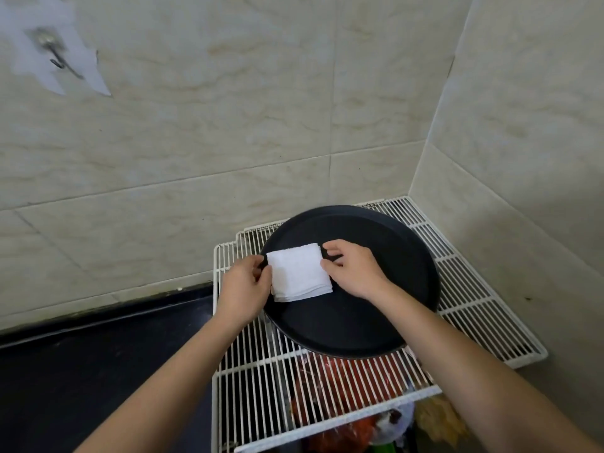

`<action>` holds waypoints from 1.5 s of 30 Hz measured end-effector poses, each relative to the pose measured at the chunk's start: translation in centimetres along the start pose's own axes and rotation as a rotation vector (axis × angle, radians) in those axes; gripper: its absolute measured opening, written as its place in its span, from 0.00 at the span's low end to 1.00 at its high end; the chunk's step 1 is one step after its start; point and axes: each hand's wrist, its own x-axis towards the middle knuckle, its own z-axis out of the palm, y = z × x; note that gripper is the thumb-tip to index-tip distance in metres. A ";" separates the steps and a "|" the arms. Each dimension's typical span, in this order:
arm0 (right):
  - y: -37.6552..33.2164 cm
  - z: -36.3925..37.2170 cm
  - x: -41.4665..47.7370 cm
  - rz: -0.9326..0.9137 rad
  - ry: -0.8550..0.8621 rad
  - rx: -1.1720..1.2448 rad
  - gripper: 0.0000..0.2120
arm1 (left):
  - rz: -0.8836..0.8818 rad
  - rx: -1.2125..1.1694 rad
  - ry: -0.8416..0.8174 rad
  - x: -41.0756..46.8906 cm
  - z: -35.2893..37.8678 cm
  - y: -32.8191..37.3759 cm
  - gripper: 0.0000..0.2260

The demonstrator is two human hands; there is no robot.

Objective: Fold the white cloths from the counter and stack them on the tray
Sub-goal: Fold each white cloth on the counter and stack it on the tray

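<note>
White wire rack (474,289) in tiled corner carries a round black tray (376,315), on whose left part lies a folded white cloth (299,273), left hand (243,286) pinching its left edge with curled fingers, right hand (354,268) pinching its right edge between thumb and fingertips.

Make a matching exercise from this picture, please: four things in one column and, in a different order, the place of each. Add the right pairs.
Things:
1. folded white cloth
2. black tray
3. white wire rack
4. red bag

Places:
A. under the rack, seen through its wires
B. on the tray, pinched between the left hand and the right hand
C. on top of the wire rack
D. in the wall corner, beside the black counter

Pairs: 1-B, 2-C, 3-D, 4-A
</note>
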 end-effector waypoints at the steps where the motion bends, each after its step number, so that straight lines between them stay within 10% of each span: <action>1: -0.1 -0.1 -0.3 -0.098 0.010 -0.135 0.22 | 0.134 0.096 -0.005 -0.1 -0.1 0.0 0.17; 6: 0.4 1.4 -0.4 -0.311 -0.262 -0.564 0.29 | 0.214 0.537 -0.503 0.5 1.1 -1.2 0.30; 10: 0.8 2.1 0.1 -0.246 -0.326 -0.614 0.30 | 0.180 0.584 -0.593 1.3 0.9 -1.1 0.30; 16: -1.8 0.9 -0.8 -0.324 -0.063 -0.445 0.32 | 0.216 0.361 -0.135 -0.1 -4.7 -3.5 0.30; 24: -14.0 11.3 -0.8 -0.659 0.040 -0.422 0.38 | -0.121 0.633 0.339 -9.8 -17.8 -13.2 0.32; 45: -50.2 59.5 -36.1 -1.255 -0.462 -0.358 0.41 | -0.950 0.816 0.602 -60.7 -51.7 -39.8 0.38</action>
